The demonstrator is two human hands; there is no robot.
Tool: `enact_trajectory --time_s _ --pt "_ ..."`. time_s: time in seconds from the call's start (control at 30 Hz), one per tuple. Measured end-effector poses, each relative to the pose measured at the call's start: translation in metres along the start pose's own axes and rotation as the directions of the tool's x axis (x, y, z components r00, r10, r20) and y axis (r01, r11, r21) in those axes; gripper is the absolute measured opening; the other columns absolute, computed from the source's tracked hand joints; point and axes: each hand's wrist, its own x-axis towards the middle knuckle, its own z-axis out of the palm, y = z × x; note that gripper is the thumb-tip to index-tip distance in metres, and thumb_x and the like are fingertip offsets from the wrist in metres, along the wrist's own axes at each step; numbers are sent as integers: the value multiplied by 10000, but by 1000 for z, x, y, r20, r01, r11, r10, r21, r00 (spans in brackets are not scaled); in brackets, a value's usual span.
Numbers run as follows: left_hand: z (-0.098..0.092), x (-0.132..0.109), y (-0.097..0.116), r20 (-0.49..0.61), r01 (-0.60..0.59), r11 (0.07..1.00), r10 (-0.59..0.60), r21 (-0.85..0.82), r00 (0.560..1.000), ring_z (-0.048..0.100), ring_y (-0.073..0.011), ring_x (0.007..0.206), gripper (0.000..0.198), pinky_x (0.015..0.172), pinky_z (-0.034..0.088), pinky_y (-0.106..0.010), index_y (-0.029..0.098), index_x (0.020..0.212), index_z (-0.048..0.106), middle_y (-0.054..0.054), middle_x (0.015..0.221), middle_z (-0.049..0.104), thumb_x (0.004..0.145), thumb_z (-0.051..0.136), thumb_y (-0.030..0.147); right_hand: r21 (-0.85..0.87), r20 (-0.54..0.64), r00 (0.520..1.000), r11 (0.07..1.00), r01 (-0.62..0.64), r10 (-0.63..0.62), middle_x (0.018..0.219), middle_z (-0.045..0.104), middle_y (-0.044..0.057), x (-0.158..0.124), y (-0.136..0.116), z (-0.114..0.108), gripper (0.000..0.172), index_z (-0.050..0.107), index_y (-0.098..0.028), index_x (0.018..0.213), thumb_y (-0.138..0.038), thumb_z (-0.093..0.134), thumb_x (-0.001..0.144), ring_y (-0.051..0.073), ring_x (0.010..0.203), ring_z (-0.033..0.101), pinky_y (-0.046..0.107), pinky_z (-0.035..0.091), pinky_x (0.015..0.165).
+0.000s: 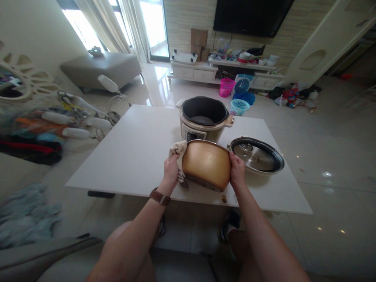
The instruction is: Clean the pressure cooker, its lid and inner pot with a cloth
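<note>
A gold-coloured inner pot [207,162] is tilted between my two hands above the near part of the white table, its outer side and part of its base facing me. My left hand [172,169] is closed on a beige cloth [178,150] pressed against the pot's left side. On the pot's right side, my right hand [236,168] grips the wall near the rim. Just behind stands the pressure cooker body [202,127], uncovered, with a dark interior. Its detached lid [257,156] lies inner face up to the right. The pot's inside is hidden from me.
The white table [123,152] has its near edge close to my knees. A small brown object [224,199] lies at that edge. Beyond the table are a blue basket [239,106], a pink basket [226,87] and a cluttered TV cabinet [194,73]. White lamp arms [98,123] stand left.
</note>
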Motion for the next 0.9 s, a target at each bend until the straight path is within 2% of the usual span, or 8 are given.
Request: enact_trajectory --time_s 0.13,0.27,0.33,0.43,0.5,0.6,0.8,0.9 --pt "4 0 -4 -64 3 999 -6 -50 998 705 -224 823 300 760 572 -325 154 893 757 -34 831 747 727 717 401 -12 3 1000 1000 3 -3 581 377 -69 -1 0 0 692 443 -249 595 -857 756 702 109 568 310 290 254 523" --pt "-2 -7 -4 105 -337 930 324 149 940 733 -299 1096 307 1005 569 -422 180 993 812 -72 1050 814 824 683 402 -21 10 1000 1000 -10 10 588 386 -64 -1 -1 0 699 452 -247 601 -874 747 695 112 573 315 290 251 523" --pt "-7 -13 1 368 -607 760 509 232 778 664 -336 1324 366 1175 477 -489 211 1141 823 -94 1291 788 854 686 392 -16 9 1000 1000 -17 17 593 386 -62 -1 -1 1 701 452 -245 599 -872 752 693 113 579 315 288 248 527" --pt "-13 -20 10 709 -878 432 552 207 439 498 -347 1533 503 1308 308 -553 275 1347 768 -83 1534 658 861 706 388 4 11 999 999 -32 31 592 387 -59 -2 -2 1 709 445 -245 594 -871 769 674 114 582 320 286 255 533" --pt "-14 -23 14 762 -919 347 539 188 359 470 -333 1558 522 1321 286 -559 292 1403 737 -74 1568 626 892 673 381 9 11 999 999 -33 33 586 394 -57 -2 -2 1 713 446 -246 593 -874 776 662 116 578 325 286 262 535" --pt "-12 -21 14 691 -869 440 557 224 460 499 -327 1535 504 1294 346 -554 264 1388 746 -82 1539 653 910 626 371 18 8 1000 1000 -25 25 582 417 -50 -1 0 1 704 448 -244 594 -855 790 671 116 567 339 282 271 532" --pt "-2 -10 2 205 -390 902 352 186 913 734 -326 1116 296 1025 568 -439 180 950 824 -86 992 809 809 702 409 38 36 999 999 -39 37 564 398 -54 0 3 -2 679 443 -252 598 -831 784 699 113 539 317 288 246 513" --pt "1 -4 -2 26 -112 992 111 60 994 716 -257 864 272 822 574 -360 159 835 769 -47 825 749 743 731 412 30 27 999 999 -32 31 567 382 -54 1 4 -4 673 445 -259 608 -848 757 701 119 549 303 298 240 523"
